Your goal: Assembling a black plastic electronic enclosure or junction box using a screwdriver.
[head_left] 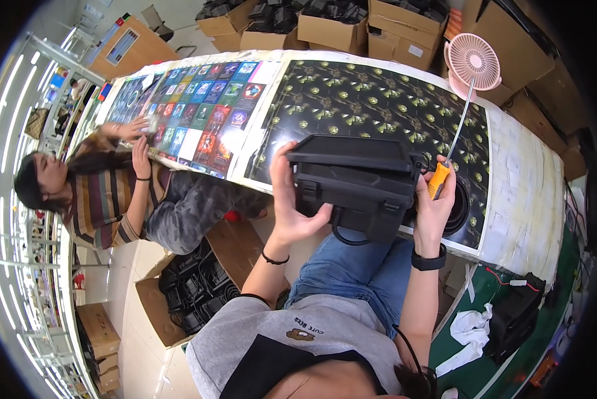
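I hold a black plastic case [352,186] in front of me, above the near edge of the table. Its lid-like upper panel sits at a slight angle to the body, and a black cable loops below it. My left hand [290,199] grips the case's left side, thumb across the front. At the right side, my right hand [437,199] is closed round the orange handle of a screwdriver [438,181], whose long metal shaft points up and away. Some of that hand's fingers are hidden beside the case. Just beyond my right wrist lies a dark round object [459,209], partly covered.
A patterned mat [378,100] covers the table. A pink fan [473,61] stands at its far right. Cardboard boxes [332,32] of black parts line the far side; another open box [199,289] is at lower left. A co-worker [105,193] sits at the left.
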Demonstrator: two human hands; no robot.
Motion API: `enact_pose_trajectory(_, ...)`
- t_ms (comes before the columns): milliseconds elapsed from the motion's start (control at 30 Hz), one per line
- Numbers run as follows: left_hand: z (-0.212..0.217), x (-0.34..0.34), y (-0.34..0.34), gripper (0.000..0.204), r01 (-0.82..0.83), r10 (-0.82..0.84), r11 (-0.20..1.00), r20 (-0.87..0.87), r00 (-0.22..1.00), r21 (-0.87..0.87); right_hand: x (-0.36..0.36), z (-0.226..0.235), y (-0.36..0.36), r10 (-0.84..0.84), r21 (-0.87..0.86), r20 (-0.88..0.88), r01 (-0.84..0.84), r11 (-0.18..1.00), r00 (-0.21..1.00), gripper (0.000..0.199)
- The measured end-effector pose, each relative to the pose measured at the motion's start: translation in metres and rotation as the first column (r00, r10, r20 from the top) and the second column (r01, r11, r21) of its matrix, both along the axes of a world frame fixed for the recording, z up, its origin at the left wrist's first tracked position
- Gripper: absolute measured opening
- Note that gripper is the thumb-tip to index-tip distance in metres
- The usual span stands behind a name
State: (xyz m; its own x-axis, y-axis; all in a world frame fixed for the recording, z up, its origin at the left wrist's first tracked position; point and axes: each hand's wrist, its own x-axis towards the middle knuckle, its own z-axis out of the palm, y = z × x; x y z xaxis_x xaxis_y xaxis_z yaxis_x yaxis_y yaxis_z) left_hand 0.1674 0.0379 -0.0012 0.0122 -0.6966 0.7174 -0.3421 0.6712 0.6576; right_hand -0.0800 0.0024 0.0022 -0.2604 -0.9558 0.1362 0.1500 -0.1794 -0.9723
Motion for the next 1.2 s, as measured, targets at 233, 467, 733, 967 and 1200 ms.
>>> enact_pose_trajectory(233, 0.022, -0.006, 0.006, 0.122, -0.035, 0.032, 0.998, 0.056, 0.998, 0.057, 0.006, 0.002, 0.005, -0.014, 0.006, 0.133, 0.013, 1.000, 0.991, 0.055)
enact_pose_trajectory(467, 0.017, 0.012, -0.014, 0.118, -0.324, 0.332, 0.942, -0.116, 0.936, 0.086, -0.038, 0.014, 0.039, -0.102, 0.005, 0.049, 0.102, 0.995, 0.994, 0.046)
enact_pose_trajectory(733, 0.005, 0.163, -0.119, 0.105, -0.640, 0.594, 0.750, -0.597, 0.539, 0.168, -0.157, 0.009, 0.104, -0.561, -0.083, 0.074, 0.566, 0.820, 0.824, 0.045)
enact_pose_trajectory(967, 0.000, 0.242, -0.129, 0.078, -0.936, 0.956, 0.292, -0.066, 0.285, 0.194, -0.180, 0.020, 0.133, -0.666, -0.156, 0.213, 0.697, 0.700, 0.715, 0.043)
enact_pose_trajectory(1200, 0.017, 0.060, -0.054, 0.067, -0.006, -0.252, 0.870, 0.455, 0.854, 0.493, -0.207, 0.023, 0.163, -0.770, -0.105, 0.023, 0.767, 0.633, 0.638, 0.050)
